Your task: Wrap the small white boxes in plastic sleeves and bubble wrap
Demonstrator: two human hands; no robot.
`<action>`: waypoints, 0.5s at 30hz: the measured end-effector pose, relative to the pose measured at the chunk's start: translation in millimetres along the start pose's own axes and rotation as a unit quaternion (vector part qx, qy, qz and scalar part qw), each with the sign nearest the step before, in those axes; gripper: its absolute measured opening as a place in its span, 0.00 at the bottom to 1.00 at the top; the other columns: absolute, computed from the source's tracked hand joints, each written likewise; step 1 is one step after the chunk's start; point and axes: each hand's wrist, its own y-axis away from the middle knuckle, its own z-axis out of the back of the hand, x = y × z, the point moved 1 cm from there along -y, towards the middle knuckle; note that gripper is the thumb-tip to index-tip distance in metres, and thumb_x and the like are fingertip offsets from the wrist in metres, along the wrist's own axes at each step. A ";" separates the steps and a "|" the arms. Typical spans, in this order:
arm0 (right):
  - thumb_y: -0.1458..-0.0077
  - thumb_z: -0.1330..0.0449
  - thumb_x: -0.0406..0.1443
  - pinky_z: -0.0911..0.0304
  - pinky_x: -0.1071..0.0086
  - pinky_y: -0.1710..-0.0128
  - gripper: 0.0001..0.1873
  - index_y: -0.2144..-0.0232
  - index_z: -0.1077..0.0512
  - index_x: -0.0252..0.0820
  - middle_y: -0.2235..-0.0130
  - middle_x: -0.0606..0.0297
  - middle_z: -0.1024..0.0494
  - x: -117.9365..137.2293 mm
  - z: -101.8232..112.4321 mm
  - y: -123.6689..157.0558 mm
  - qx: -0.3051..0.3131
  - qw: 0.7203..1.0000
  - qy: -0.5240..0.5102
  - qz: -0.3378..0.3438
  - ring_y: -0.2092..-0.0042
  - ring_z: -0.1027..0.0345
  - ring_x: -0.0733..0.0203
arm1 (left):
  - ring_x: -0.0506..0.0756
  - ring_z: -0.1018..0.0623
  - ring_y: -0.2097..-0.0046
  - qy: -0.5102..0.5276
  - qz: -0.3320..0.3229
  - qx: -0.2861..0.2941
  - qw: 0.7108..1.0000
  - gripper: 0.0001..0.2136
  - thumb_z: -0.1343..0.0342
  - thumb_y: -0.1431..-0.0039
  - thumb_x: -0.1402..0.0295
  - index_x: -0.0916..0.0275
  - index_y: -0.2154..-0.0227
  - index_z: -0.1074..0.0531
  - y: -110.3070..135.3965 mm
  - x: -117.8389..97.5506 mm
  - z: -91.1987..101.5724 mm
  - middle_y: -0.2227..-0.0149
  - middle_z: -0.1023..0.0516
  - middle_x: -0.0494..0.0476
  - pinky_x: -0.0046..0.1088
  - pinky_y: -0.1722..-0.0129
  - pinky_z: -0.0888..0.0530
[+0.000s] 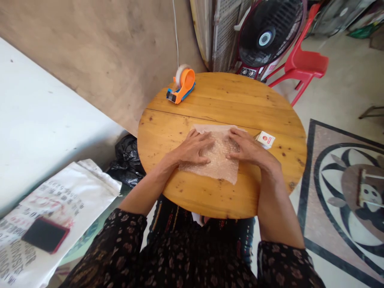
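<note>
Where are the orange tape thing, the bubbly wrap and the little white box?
tape dispenser (185,83): head view, on its orange wheel cover.
bubble wrap (222,166): head view, on the bare sheet between both hands.
small box (265,139): head view, on its white top by the red mark.

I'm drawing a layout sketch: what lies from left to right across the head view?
Dark flat pad → black bag → left hand → right hand → small white box → red chair. The bubble wrap lies under both hands, so it has no place in the order.
</note>
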 end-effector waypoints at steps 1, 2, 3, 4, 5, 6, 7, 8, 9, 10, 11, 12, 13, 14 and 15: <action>0.53 0.31 0.46 0.48 0.43 0.32 0.44 0.35 0.36 0.42 0.30 0.51 0.41 0.0 -0.3 -0.2 -0.001 1.000 0.000 0.002 0.30 0.48 0.36 | 0.70 0.41 0.30 0.003 -0.013 -0.002 1.000 0.36 0.38 0.45 0.48 0.58 0.36 0.35 -0.4 0.0 -1.1 0.28 0.46 0.67 0.54 0.32 0.48; 0.53 0.31 0.46 0.48 0.44 0.32 0.44 0.35 0.36 0.42 0.30 0.51 0.42 0.1 -0.6 -0.5 -0.001 1.000 0.000 0.005 0.30 0.49 0.36 | 0.70 0.43 0.30 0.008 -0.025 -0.004 1.000 0.36 0.38 0.45 0.48 0.59 0.36 0.34 -0.8 0.3 -2.4 0.29 0.45 0.66 0.52 0.31 0.48; 0.53 0.31 0.46 0.48 0.44 0.31 0.44 0.35 0.36 0.42 0.30 0.51 0.42 0.3 -0.8 -0.6 -0.002 1.000 0.001 0.007 0.30 0.49 0.36 | 0.69 0.45 0.29 0.012 -0.034 -0.005 0.999 0.38 0.39 0.45 0.46 0.60 0.36 0.35 -1.2 0.7 -3.6 0.29 0.44 0.67 0.51 0.31 0.49; 0.53 0.31 0.46 0.48 0.44 0.31 0.44 0.35 0.36 0.41 0.30 0.51 0.42 0.8 -0.7 -0.5 -0.003 1.000 0.003 0.007 0.30 0.49 0.36 | 0.69 0.47 0.28 0.015 -0.037 -0.003 0.999 0.39 0.39 0.46 0.45 0.60 0.35 0.36 -1.4 0.9 -4.8 0.29 0.44 0.67 0.50 0.30 0.50; 0.53 0.31 0.45 0.48 0.45 0.31 0.45 0.35 0.36 0.40 0.30 0.50 0.42 1.3 -0.2 -0.3 -0.005 1.000 0.005 0.006 0.30 0.49 0.37 | 0.69 0.47 0.28 0.019 -0.033 0.002 0.999 0.42 0.39 0.47 0.43 0.61 0.34 0.38 -1.5 0.9 -5.6 0.28 0.45 0.67 0.50 0.30 0.51; 0.53 0.31 0.45 0.49 0.46 0.31 0.46 0.35 0.37 0.38 0.30 0.49 0.42 2.0 0.6 0.1 -0.006 1.000 0.006 0.004 0.30 0.49 0.37 | 0.69 0.47 0.28 0.021 -0.026 0.012 0.999 0.43 0.39 0.47 0.43 0.61 0.33 0.40 -1.5 0.5 -6.0 0.28 0.46 0.68 0.51 0.30 0.51; 0.53 0.31 0.44 0.49 0.46 0.31 0.46 0.34 0.38 0.37 0.30 0.48 0.42 2.6 1.7 0.6 -0.006 1.000 0.006 0.002 0.30 0.49 0.37 | 0.70 0.46 0.28 0.023 -0.017 0.021 0.999 0.45 0.39 0.47 0.42 0.61 0.32 0.42 -1.4 -0.4 -6.0 0.28 0.48 0.67 0.52 0.30 0.52; 0.52 0.31 0.45 0.48 0.46 0.31 0.47 0.33 0.39 0.37 0.29 0.48 0.43 3.3 3.0 1.2 -0.006 1.000 0.002 0.001 0.29 0.49 0.38 | 0.70 0.46 0.28 0.025 -0.009 0.030 0.999 0.46 0.39 0.47 0.42 0.60 0.31 0.44 -1.3 -1.7 -5.5 0.27 0.49 0.67 0.53 0.30 0.52; 0.52 0.32 0.46 0.48 0.46 0.31 0.47 0.33 0.40 0.38 0.29 0.48 0.43 3.8 4.5 1.6 -0.005 1.000 -0.003 0.000 0.29 0.50 0.38 | 0.71 0.47 0.28 0.025 -0.004 0.037 0.999 0.47 0.39 0.48 0.41 0.60 0.31 0.44 -1.1 -3.2 -4.8 0.27 0.50 0.67 0.54 0.31 0.52; 0.50 0.33 0.47 0.47 0.45 0.31 0.46 0.33 0.40 0.39 0.29 0.49 0.44 4.4 6.1 2.0 -0.007 1.000 -0.011 0.001 0.29 0.51 0.39 | 0.71 0.47 0.28 0.024 -0.003 0.039 0.999 0.47 0.39 0.49 0.40 0.60 0.31 0.44 -1.0 -4.8 -4.0 0.27 0.50 0.67 0.54 0.31 0.52; 0.49 0.34 0.47 0.46 0.45 0.32 0.45 0.33 0.41 0.40 0.29 0.50 0.44 5.2 7.8 2.1 -0.011 1.000 -0.019 0.004 0.29 0.51 0.40 | 0.71 0.48 0.28 0.021 -0.004 0.038 0.999 0.47 0.39 0.50 0.39 0.60 0.31 0.43 -0.9 -6.3 -3.3 0.27 0.50 0.68 0.54 0.31 0.53; 0.48 0.35 0.47 0.46 0.44 0.32 0.44 0.33 0.40 0.42 0.29 0.51 0.44 6.2 9.5 2.1 -0.018 0.999 -0.027 0.008 0.29 0.50 0.40 | 0.71 0.49 0.27 0.018 -0.005 0.034 0.999 0.48 0.38 0.50 0.39 0.60 0.32 0.42 -1.0 -7.4 -2.8 0.27 0.50 0.68 0.54 0.31 0.53; 0.47 0.35 0.47 0.46 0.44 0.32 0.42 0.33 0.39 0.42 0.29 0.51 0.42 7.7 11.2 1.9 -0.027 0.999 -0.032 0.015 0.29 0.50 0.40 | 0.71 0.49 0.27 0.015 -0.008 0.029 0.999 0.48 0.38 0.51 0.38 0.60 0.32 0.41 -1.0 -8.1 -2.8 0.27 0.49 0.69 0.54 0.31 0.52; 0.46 0.36 0.46 0.46 0.43 0.32 0.40 0.34 0.38 0.42 0.30 0.50 0.41 9.7 12.9 1.9 -0.037 0.998 -0.037 0.022 0.29 0.48 0.41 | 0.71 0.49 0.27 0.012 -0.010 0.025 1.000 0.48 0.38 0.52 0.37 0.60 0.33 0.40 -1.1 -8.4 -3.0 0.27 0.49 0.69 0.55 0.31 0.52; 0.45 0.37 0.45 0.46 0.43 0.32 0.37 0.35 0.37 0.41 0.31 0.50 0.38 12.2 14.7 2.1 -0.047 0.998 -0.042 0.031 0.30 0.47 0.41 | 0.71 0.49 0.27 0.009 -0.011 0.022 1.000 0.48 0.39 0.52 0.37 0.59 0.33 0.40 -1.3 -8.4 -3.5 0.28 0.49 0.69 0.55 0.31 0.52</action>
